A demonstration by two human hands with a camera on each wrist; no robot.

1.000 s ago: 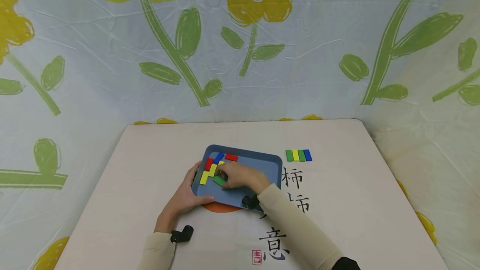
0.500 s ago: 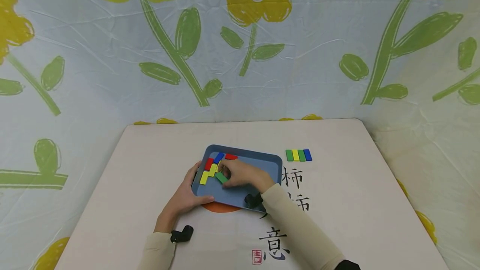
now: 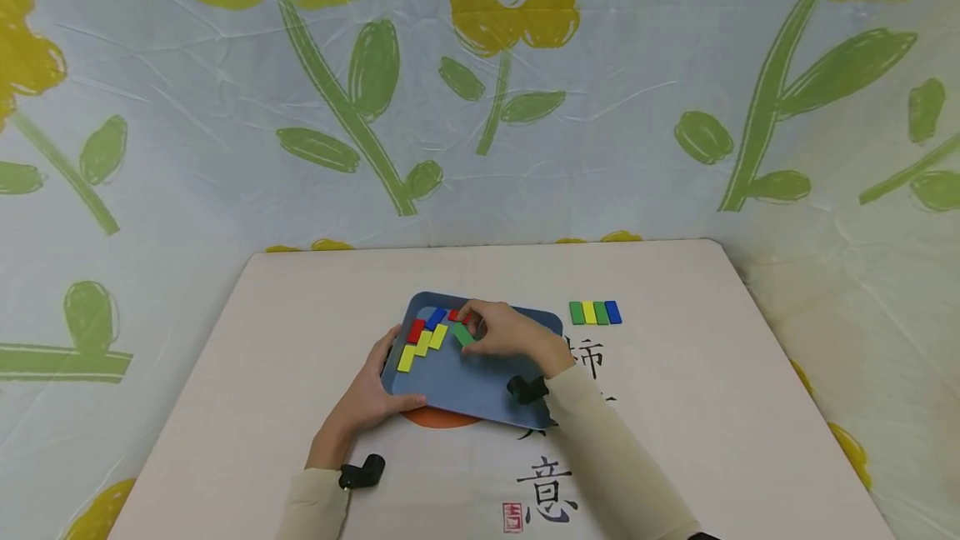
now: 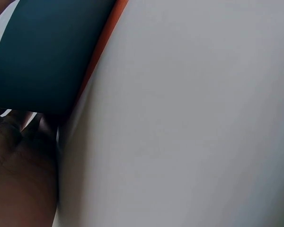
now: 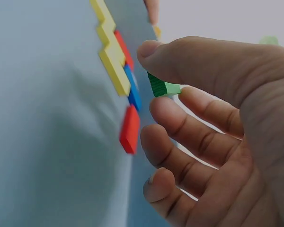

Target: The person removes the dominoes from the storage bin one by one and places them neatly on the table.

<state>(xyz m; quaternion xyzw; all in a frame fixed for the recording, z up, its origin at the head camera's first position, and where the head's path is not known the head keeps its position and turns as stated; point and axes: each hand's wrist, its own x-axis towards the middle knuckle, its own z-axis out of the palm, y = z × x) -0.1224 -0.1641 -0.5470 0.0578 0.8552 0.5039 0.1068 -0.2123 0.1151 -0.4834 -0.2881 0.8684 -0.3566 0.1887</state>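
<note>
A blue-grey tray lies slightly turned on the table, and my left hand grips its near-left corner, thumb along the front side. My right hand pinches a green tile between thumb and index finger, above the tray; the right wrist view shows the tile's ridged side. On the tray's left part, several yellow tiles form a stepped row. Behind them lie a red tile and a blue tile; another red tile is partly hidden by the right hand.
To the right of the tray, a row of green, yellow and blue tiles lies side by side on the table. An orange round shape shows under the tray's front edge. Black characters mark the tabletop.
The right hand has lifted the green tile off the tray and carried it rightward and back, uncovering the third yellow tile. The left hand stays on the tray.
</note>
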